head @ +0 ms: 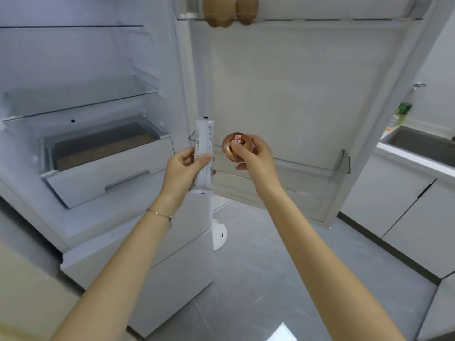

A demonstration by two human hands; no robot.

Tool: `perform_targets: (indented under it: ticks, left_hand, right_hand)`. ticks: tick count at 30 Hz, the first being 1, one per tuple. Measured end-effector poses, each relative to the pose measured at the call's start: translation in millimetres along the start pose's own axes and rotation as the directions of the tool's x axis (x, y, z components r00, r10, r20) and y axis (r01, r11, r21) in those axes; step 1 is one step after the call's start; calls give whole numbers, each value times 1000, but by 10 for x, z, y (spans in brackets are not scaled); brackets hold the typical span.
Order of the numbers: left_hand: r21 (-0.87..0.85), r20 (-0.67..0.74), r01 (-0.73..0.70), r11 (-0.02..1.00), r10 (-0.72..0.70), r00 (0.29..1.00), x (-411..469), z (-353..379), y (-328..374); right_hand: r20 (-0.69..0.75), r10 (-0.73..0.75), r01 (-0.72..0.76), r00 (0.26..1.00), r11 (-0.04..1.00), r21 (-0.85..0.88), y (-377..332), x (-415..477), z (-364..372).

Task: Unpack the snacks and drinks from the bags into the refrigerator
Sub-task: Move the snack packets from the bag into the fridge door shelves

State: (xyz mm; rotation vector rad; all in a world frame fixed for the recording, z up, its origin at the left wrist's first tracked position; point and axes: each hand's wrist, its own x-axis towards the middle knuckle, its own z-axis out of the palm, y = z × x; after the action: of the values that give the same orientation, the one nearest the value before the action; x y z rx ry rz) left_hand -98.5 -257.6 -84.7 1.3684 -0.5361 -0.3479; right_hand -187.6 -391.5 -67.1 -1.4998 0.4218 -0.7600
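The refrigerator (61, 57) stands open, and the person is right in front of it with both arms stretched forward. The left hand (183, 168) is curled round a long white packet (204, 148), thumb across its front and fingers behind. The packet stands nearly upright, its top end well above the fingers and its bottom end just below the palm. A thin bracelet (160, 214) sits on that wrist.

The right hand (254, 157) pinches a small round cup (234, 146) with a brown and red printed lid, tipped so the lid faces the person. The thumb lies on the lid and the fingers wrap the rim from the right. Packet and cup are just beside each other without touching. Both are held in the air between the refrigerator's open front and its door (295, 82), level with the lower door rack (302, 168).

Inside, a glass shelf (81, 94) sits above a clear-fronted drawer (110, 173) near the bottom. At the top of the door, the upper door rack (320, 11) holds brown egg-shaped things (219, 11) at its left end.

Off to the right, a white bench (403, 155) carries a sink (423, 143), with a green-capped bottle (399, 115) at its back edge. Pale cabinets (394, 205) stand below it. On the grey tiled floor (258, 279), a white round base (219, 235) shows by the refrigerator's lower corner.
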Motion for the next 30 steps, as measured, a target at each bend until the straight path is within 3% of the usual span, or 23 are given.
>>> perform_targets:
  ticks: [7,11,18,21,24,30]
  left_hand:
    - [29,12,-90,996,90,996,527,14,216]
    - [108,118,-138,984,125,985,853,-15,333]
    - [235,352,-280,931,187,917,1436,-83,484]
    - [338,494,-298,893,102,864,1643,-4,465]
    - [487,640,-380,786,-25,768,1779,80,401]
    - [652,719,-461,602,-300,627,1993,110,225]
  right_hand:
    - [-52,-85,83,995,996,-37,-130,495,-52]
    - [-69,-92,84,993,991,-107,-163,724,-119]
    - [-104,26,-54,994,958,-282,-136,927,-317]
    - [-90,96,-124,991,912,-390,-106,945,-392]
    - [-95,163,-188,982,861,-473,-108,897,-436]
    - [-129,172,-214,977,820,-531,-126,770,-511]
